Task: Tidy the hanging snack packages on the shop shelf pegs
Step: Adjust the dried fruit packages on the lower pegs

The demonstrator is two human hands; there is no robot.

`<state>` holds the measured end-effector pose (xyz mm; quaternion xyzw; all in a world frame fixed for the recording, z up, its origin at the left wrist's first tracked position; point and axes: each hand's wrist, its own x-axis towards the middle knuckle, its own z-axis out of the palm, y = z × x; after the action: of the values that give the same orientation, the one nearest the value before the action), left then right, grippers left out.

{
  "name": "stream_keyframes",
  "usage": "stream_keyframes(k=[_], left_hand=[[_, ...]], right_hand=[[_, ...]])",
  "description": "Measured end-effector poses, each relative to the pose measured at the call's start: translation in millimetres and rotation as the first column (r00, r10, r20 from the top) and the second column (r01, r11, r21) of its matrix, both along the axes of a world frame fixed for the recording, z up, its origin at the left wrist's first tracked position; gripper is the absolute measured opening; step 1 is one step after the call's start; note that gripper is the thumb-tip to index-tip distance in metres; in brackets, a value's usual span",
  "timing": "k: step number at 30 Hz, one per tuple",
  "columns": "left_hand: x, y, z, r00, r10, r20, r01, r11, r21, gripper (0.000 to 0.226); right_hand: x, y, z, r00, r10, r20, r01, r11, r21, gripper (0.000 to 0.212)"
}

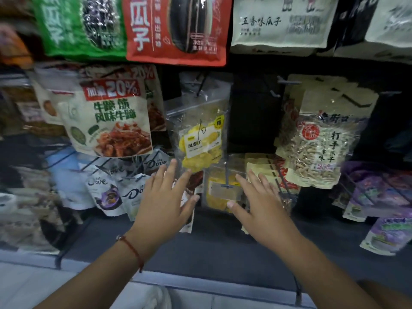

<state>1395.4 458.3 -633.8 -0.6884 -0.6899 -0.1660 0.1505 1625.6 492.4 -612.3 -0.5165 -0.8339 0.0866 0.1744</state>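
Both hands reach forward toward the rack of hanging snacks with their fingers straight and spread, and neither holds anything. The left hand (163,202), with a thin red cord bracelet (133,250) at its wrist, is stretched out flat, palm away from the camera. Its longest fingertips (172,162) lie just under the bottom edge of the clear plastic packet of yellow dried fruit slices (201,134), which hangs from a metal peg (200,85) in the middle row; whether they touch the packet cannot be told. The right hand (262,201) is open the same way, fingers fanned, in front of the lower row. Its thumb tip sits just beside a second clear packet of yellow dried fruit (219,192), which hangs on a lower peg with a grey price tag (226,190) at its end, and its fingers lie over the pale yellow packets (259,162) next to it.

To the left of the middle packet hangs a white pouch with red-brown meat strips pictured and a red "20%" banner (109,121). Below it are white and purple Dove chocolate pouches (116,190). To the right hangs a clear bag of pale striped seeds with a red round seal (321,146), and further right purple packets (379,197). Along the top row are a green pouch (75,25), a red sunflower-seed pouch (178,30) and a cream pouch with black characters (278,23).
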Motion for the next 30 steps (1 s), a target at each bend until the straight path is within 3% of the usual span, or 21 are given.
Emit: stream_keyframes(k=[5,8,13,17,20,23,26,28,30], left_hand=[[1,24,19,0.999,-0.029,-0.045,0.033,0.997,0.073,0.059],[-1,45,18,0.997,-0.068,0.019,0.066,0.994,0.092,0.062],[-8,80,23,0.985,-0.117,0.13,0.102,0.988,0.12,0.064],[-20,91,20,0.981,-0.151,0.12,0.136,0.983,0.122,0.064],[-24,94,21,0.975,-0.168,0.143,0.14,0.971,0.192,0.061],[-19,92,18,0.936,-0.188,0.299,0.088,0.944,0.319,0.06],[-16,87,14,0.814,-0.236,0.53,0.077,0.949,0.304,0.074],[-18,87,11,0.701,-0.265,0.662,0.141,0.961,0.236,0.086],[-19,88,10,0.669,-0.286,0.686,0.21,0.958,0.195,0.093]], right_hand=[[-19,14,19,0.994,0.067,-0.09,-0.07,0.997,-0.031,0.066],[-33,30,18,0.988,0.06,-0.141,-0.068,0.996,-0.053,0.066],[-58,58,14,0.991,0.036,-0.126,-0.036,0.999,0.001,0.066],[-76,72,13,0.994,0.045,-0.105,-0.034,0.994,0.106,0.066],[-82,85,16,0.977,0.034,-0.211,-0.009,0.993,0.114,0.064],[-88,109,22,0.886,-0.053,-0.461,0.066,0.998,0.012,0.06],[-94,137,25,0.646,-0.192,-0.739,0.054,0.977,-0.206,0.054],[-98,155,22,0.536,-0.266,-0.801,0.002,0.949,-0.314,0.061],[-101,165,19,0.503,-0.286,-0.816,-0.026,0.938,-0.345,0.067]])
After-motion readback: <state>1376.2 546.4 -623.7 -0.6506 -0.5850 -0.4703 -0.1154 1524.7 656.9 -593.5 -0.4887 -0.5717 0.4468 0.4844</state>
